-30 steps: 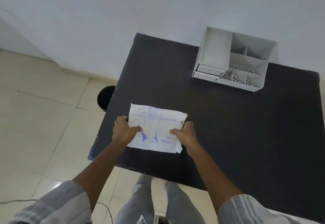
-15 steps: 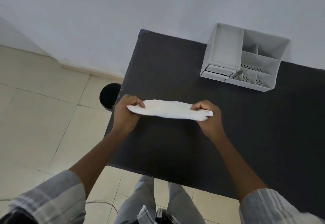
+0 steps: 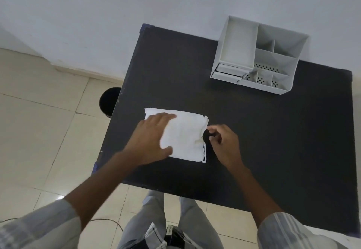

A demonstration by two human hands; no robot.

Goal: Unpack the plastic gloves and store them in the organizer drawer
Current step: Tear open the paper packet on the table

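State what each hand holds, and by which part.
The left hand presses flat on the glove packet's left half. The right hand pinches near its right edge; contact cannot be told.

Soft, even, dimmish indoor light; faint shadows only. Small glare spot on the glossy beige floor tiles (image 3: pixel 58 197). Wide-angle bending at edges; motion blur on the left hand (image 3: pixel 150 141), slight softness overall.

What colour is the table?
The table is black, seen clearly in the head view.
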